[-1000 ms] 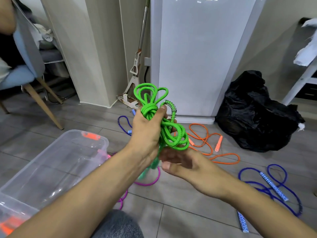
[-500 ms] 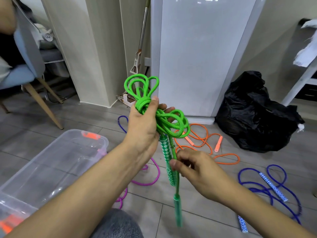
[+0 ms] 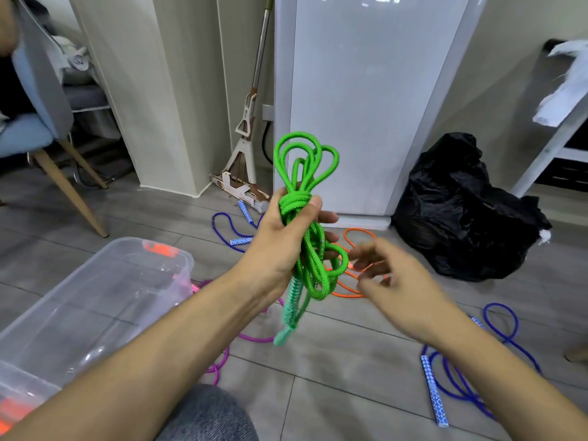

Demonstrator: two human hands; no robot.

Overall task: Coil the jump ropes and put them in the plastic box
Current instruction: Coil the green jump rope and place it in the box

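Above the grey plank floor (image 3: pixel 334 377), my left hand (image 3: pixel 280 246) is closed around a coiled green jump rope (image 3: pixel 305 192), thumb pressed over the knotted wraps at its middle. The braided cord fans into rounded loops above my fist and looser loops below, and its green patterned handles (image 3: pixel 291 303) hang straight down, their tips slightly blurred. My right hand (image 3: pixel 394 278) is just beside the lower loops with fingers loosely spread, holding nothing; it is blurred, so I cannot tell whether a fingertip touches the cord.

To my left sits the clear plastic box (image 3: pixel 95 300), smooth-walled with rounded corners and an orange latch (image 3: pixel 160 249) at its far rim. I can make out nothing inside through the reflections. Its near end is cut off by the frame edge, where something orange shows.

On the floor lie other ropes: an orange rope (image 3: pixel 356 237) mostly hidden behind my hands, a pink rope (image 3: pixel 222 361) partly behind my left forearm, a blue rope (image 3: pixel 222 230) with white-patterned handles near the mop (image 3: pixel 245 148), and another blue rope (image 3: pixel 451 377) by my right arm. A crumpled, glossy black plastic bag (image 3: pixel 461 211) slumps against the smooth white cabinet (image 3: pixel 366 90).
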